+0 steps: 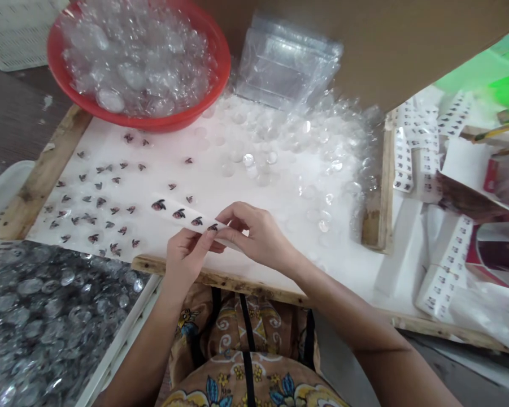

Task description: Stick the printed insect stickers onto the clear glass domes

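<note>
At frame centre: printed strip [187, 218], pinched near one end

Lower centre: wooden front edge [258, 290], best kept clear of. Centre: left hand [188, 249], thumb and fingers closed on the strip; right hand [256, 233], likewise pinched. Best kept taut, fingertips on margins, prints untouched. Beyond: white board [271, 195], modest room for moving. Left: scattered printed pieces [100, 202]. Right: clear discs [336, 165]. Upper left: red basin [161, 122], bounding reach.

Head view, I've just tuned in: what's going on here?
The left hand and right hand both hold a white strip of dark prints above a white board. Similar prints lie scattered to the left, clear round pieces beyond the hands and rightward. A red basin heaped with clear pieces stands at the far left.
</note>
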Motion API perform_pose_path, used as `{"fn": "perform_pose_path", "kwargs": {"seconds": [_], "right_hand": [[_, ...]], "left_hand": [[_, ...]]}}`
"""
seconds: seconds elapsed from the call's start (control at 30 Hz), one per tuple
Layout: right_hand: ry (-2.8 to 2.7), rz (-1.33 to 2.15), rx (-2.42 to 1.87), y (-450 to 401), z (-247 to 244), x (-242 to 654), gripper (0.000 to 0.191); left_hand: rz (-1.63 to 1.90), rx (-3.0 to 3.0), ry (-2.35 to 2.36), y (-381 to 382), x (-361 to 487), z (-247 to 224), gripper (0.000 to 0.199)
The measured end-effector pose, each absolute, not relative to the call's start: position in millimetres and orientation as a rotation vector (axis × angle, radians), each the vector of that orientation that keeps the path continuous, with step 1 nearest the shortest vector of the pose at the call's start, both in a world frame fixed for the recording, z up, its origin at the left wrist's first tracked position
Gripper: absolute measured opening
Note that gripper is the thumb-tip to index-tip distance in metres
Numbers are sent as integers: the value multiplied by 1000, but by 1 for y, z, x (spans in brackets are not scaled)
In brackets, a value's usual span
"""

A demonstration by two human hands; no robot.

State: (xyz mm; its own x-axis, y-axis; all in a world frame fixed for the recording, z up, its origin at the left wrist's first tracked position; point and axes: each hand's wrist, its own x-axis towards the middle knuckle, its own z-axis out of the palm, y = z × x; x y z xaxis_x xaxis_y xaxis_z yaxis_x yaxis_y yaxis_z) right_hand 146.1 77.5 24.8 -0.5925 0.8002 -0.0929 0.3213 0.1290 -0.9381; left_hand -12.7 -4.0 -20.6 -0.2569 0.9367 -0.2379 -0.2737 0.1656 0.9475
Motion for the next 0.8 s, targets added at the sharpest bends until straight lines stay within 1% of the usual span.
{"fn": "perform_pose_path", "kwargs": {"seconds": [0.07, 0.17, 0.27, 0.33, 0.43, 0.53, 0.6, 0.7, 0.73, 0.8], "right_hand": [[-2024, 1398, -1086, 71, 27, 149, 4], [-2129, 1265, -1052, 61, 26, 155, 10], [-2228, 951, -1037, 47, 23, 163, 10], [-2261, 789, -1015, 39, 19, 168, 13], [-2186, 793, -1074, 33, 13, 175, 8], [-2111, 833, -1146, 29, 10, 180, 9], [-2132, 733, -1137, 24, 10, 183, 10], [-2191, 516, -1104, 15, 10, 184, 19], [-2204, 498, -1096, 14, 10, 184, 20], [-2187, 584, -1103, 13, 12, 184, 18]], "left_hand": [[1443, 691, 1273, -6, -12, -22, 33], [1470, 632, 1280, -9, -11, -26, 32], [1444, 594, 1325, -12, -4, -27, 28], [1430, 582, 1348, -14, 3, -25, 27], [1390, 620, 1415, -17, 13, -20, 26], [1343, 693, 1482, -20, 20, -15, 28], [1328, 724, 1502, -22, 22, -14, 29], [1333, 733, 1514, -24, 25, -15, 29], [1335, 734, 1522, -24, 25, -16, 29], [1332, 743, 1538, -25, 25, -17, 28]]}}
